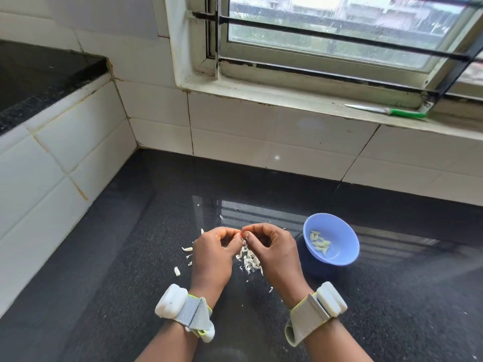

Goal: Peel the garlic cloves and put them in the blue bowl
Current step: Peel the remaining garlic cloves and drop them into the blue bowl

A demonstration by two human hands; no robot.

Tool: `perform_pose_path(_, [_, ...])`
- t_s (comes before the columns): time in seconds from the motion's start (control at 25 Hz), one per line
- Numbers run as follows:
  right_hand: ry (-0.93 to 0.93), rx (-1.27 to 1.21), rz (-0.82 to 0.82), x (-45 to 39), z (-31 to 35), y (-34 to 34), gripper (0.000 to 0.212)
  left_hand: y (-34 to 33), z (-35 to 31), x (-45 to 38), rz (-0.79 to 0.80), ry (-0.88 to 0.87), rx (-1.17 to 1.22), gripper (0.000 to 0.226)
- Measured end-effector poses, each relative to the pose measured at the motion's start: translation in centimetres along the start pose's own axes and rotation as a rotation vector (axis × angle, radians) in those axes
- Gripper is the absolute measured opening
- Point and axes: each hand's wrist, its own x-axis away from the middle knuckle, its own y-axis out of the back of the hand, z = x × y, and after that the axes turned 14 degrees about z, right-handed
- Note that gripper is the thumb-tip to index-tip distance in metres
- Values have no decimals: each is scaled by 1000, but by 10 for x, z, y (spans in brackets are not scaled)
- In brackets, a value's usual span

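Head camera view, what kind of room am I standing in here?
Most likely a home kitchen: a dark polished stone countertop in a white-tiled wall corner under a barred window, with both hands peeling garlic beside a blue bowl of peeled cloves.

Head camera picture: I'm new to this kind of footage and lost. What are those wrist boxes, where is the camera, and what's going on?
The camera sits on the person's head, looking forward and down at their hands. The left hand and right hand meet, fingertips pinching something small, likely a garlic clove, mostly hidden. Each wrist wears a white plastic box on a grey strap, probably sensors. On the black polished stone counter lies a pile of white papery garlic skins, with a few loose cloves left of the hands. The small round blue plastic bowl on the right holds pale peeled cloves.
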Motion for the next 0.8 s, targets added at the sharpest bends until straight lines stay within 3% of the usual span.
perform_pose_path(0.28, [-81, -370, 6, -6, -6, -3, 8, -6, 0, 2, -45, -78, -6, 2])
perform_pose_path(0.4, [-92, -565, 81, -5, -6, -1, 10, -7, 1, 0, -30, -72, 1, 3])
perform_pose_path(0.6, [-147, -779, 220, -4, -8, 6, 20, -6, 1, -2, 155, -29, 147, 6])
perform_pose_path(0.8, [-186, -796, 330, -5, -9, 14, 29, -4, 3, -2, 261, 11, 263, 10])
